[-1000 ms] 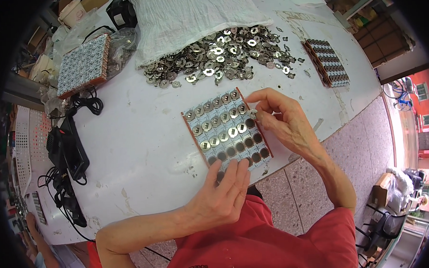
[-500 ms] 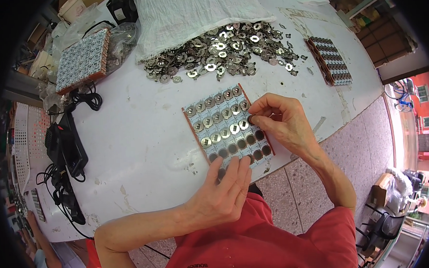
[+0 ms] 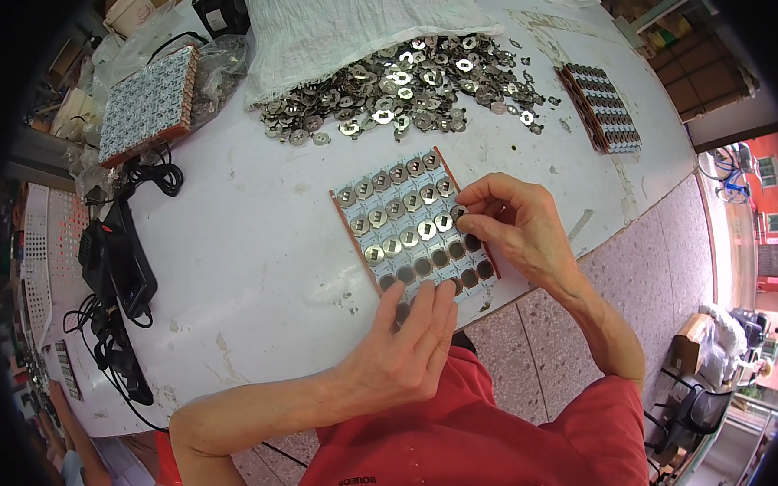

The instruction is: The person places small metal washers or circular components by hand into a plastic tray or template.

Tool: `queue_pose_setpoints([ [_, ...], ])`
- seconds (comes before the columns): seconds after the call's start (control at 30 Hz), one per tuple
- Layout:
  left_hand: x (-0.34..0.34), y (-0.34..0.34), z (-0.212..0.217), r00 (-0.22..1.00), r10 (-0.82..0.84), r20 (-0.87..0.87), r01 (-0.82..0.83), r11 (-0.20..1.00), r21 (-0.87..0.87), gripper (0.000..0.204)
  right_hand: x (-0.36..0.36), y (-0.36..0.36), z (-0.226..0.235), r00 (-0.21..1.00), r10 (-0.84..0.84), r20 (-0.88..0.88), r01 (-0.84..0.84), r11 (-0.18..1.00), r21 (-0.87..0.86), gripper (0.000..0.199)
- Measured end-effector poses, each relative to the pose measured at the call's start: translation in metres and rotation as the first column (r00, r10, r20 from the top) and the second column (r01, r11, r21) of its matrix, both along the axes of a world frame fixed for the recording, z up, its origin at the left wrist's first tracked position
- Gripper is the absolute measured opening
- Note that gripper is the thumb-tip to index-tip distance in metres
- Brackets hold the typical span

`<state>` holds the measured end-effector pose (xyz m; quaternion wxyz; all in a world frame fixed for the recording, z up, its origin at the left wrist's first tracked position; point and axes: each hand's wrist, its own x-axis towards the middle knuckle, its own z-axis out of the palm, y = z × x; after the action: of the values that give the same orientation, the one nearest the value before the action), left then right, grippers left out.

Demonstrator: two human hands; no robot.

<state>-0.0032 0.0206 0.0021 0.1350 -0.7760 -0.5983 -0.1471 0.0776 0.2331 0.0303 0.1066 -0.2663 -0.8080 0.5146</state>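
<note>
A light-blue circuit-board panel (image 3: 411,219) with reddish-brown side edges lies on the table in front of me. Its three far rows carry round metal pieces with a hole in the middle; the near rows show bare dark circles. My right hand (image 3: 527,228) is closed in a pinch on one such round metal piece (image 3: 459,212) at the right end of the third row, against the panel. My left hand (image 3: 407,351) lies over the panel's near-left corner, fingers stretched out and touching it, hiding several circles there.
Beyond the panel a heap of loose metal pieces (image 3: 365,101) spills from under a white woven sack (image 3: 362,27). A stack of filled panels (image 3: 604,108) lies far right, another stack (image 3: 149,106) far left. Black power adapters (image 3: 121,263) and cables line the left. Another person's arm (image 3: 81,439) shows lower left.
My right hand has shifted slightly, and the metal piece in its fingertips now lies flatter over the end of the third row. My left hand has stayed in place.
</note>
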Motion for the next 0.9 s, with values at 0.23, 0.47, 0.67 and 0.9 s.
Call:
queue_pose_setpoints([
  [0.23, 0.0009, 0.0004, -0.0001, 1.000, -0.003, 0.015, 0.003, 1.000, -0.003, 0.041, 0.0037, 0.0034, -0.0092, 0.999, 0.024, -0.033, -0.022, 0.998, 0.059, 0.015],
  [0.47, 0.0020, -0.0004, -0.0009, 1.000, 0.005, -0.001, -0.005, 1.000, 0.001, 0.041, -0.0005, 0.0021, -0.0052, 0.997, 0.069, -0.024, -0.065, 0.985, 0.160, 0.014],
  [0.67, 0.0034, -0.0008, -0.0036, 1.000, 0.010, 0.005, -0.010, 1.000, 0.014, 0.041, -0.0031, 0.0008, 0.0001, 0.996, 0.087, 0.018, -0.089, 0.974, 0.211, 0.013],
  [0.9, 0.0044, -0.0012, -0.0036, 1.000, 0.010, 0.014, -0.010, 1.000, 0.017, 0.041, -0.0020, -0.0011, 0.0004, 0.996, 0.086, 0.030, -0.091, 0.957, 0.275, 0.012],
])
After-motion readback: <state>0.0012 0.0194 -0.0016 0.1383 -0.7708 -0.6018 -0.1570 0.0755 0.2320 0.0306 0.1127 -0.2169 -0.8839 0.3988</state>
